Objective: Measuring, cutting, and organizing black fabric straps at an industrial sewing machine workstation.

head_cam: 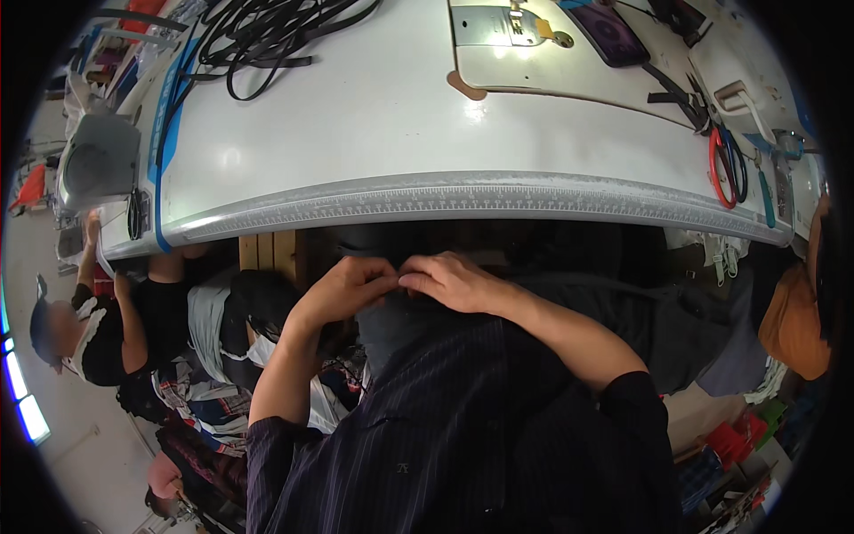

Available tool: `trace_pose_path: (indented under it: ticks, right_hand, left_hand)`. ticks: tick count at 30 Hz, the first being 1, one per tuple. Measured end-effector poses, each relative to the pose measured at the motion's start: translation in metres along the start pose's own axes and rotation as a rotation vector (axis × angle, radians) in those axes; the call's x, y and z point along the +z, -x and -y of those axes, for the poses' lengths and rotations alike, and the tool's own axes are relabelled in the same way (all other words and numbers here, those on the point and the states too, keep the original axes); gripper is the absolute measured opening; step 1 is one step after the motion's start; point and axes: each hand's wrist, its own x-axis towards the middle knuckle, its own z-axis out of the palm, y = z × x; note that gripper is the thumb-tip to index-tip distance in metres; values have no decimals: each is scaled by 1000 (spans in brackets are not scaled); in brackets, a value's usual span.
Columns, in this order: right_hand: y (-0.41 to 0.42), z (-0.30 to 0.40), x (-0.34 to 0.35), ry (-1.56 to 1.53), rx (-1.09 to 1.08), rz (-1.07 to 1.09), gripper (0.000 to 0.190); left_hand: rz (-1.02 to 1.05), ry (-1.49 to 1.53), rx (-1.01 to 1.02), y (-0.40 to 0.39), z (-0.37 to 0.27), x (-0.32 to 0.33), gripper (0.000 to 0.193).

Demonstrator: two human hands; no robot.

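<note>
My left hand (350, 287) and my right hand (447, 280) meet at their fingertips over my lap, just below the front edge of a white sewing machine table (320, 133). The fingers of both hands are curled, and whether something small is pinched between them cannot be made out. Dark grey cloth (393, 334) lies under the hands. A ruler scale (427, 197) runs along the table's rounded edge. At the table's far side is the metal needle plate (497, 27) of the sewing machine.
Coiled black tape (267, 33) lies at the back left. A phone (614, 37), red-and-blue-handled scissors (722, 167) and a teal-handled tool (766, 197) are at the right. One co-worker (100, 334) sits at the left. Piled garments (207, 400) lie lower left, dark fabric (634, 327) right.
</note>
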Motion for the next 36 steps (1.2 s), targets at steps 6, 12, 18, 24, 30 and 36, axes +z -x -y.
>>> trace_pose_path:
  ticks: [6, 12, 18, 24, 30, 36]
  right_hand:
    - [9, 4, -23, -214, 270, 228, 35]
    - [19, 7, -29, -325, 358, 311, 32]
    - [19, 7, -34, -361, 277, 439, 23]
    - [25, -1, -56, -84, 199, 302, 23]
    - [34, -1, -75, -36, 253, 244, 24]
    - [36, 3, -90, 1, 308, 238, 24]
  left_hand:
    - [21, 152, 36, 0, -2, -5, 20]
    - [106, 209, 5, -12, -5, -4, 20]
    - [123, 299, 51, -11, -6, -9, 21]
    - [116, 288, 32, -12, 5, -10, 24]
    - [142, 296, -2, -16, 14, -11, 24]
    - [206, 370, -57, -17, 20, -13, 24]
